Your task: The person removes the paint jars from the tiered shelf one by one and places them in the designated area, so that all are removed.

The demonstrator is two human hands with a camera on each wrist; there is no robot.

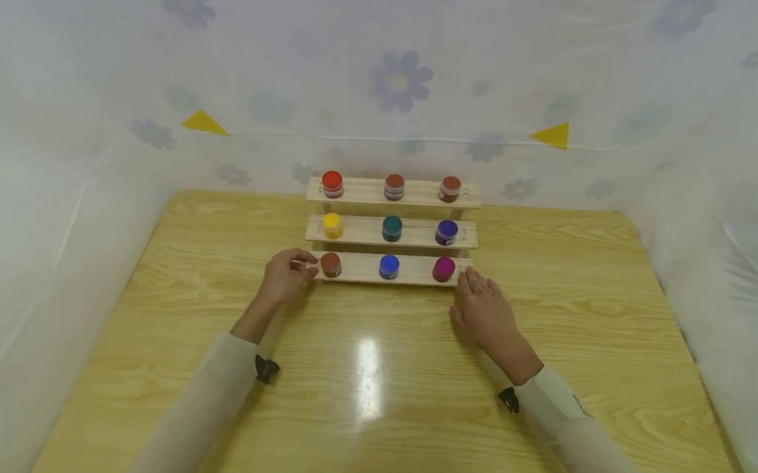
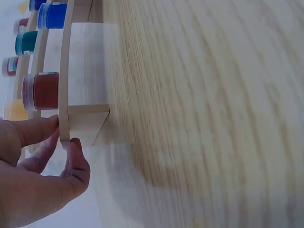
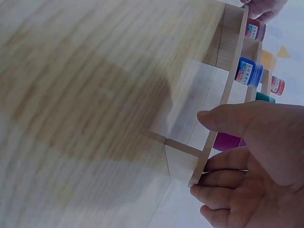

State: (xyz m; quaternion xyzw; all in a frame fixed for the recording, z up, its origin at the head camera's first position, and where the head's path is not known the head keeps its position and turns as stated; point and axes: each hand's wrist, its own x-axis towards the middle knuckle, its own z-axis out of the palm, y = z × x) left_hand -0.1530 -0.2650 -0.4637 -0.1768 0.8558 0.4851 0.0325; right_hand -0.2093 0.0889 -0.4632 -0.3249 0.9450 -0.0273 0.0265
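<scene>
A three-tier wooden rack [image 1: 359, 272] stands toward the back of the table, with small paint jars in rows of three. At its left end, my left hand [image 1: 285, 278] pinches the lowest plank between thumb and fingers, beside a brown jar [image 2: 46, 91]. My right hand [image 1: 486, 312] holds the same plank's right end, fingers at the tip and thumb [image 3: 223, 118] along the front, close to a magenta jar [image 1: 443, 269]. A blue jar [image 1: 389, 267] sits mid-plank. Yellow [image 1: 332, 225], green [image 1: 392, 228] and purple [image 1: 446, 233] jars fill the middle tier.
On the top tier are a red jar [image 1: 333, 184] and two brownish jars, one in the centre [image 1: 394, 187], one at right [image 1: 450, 189]. A flowered white sheet [image 1: 324, 67] hangs behind the wood-grain table [image 1: 366, 453] and along both sides.
</scene>
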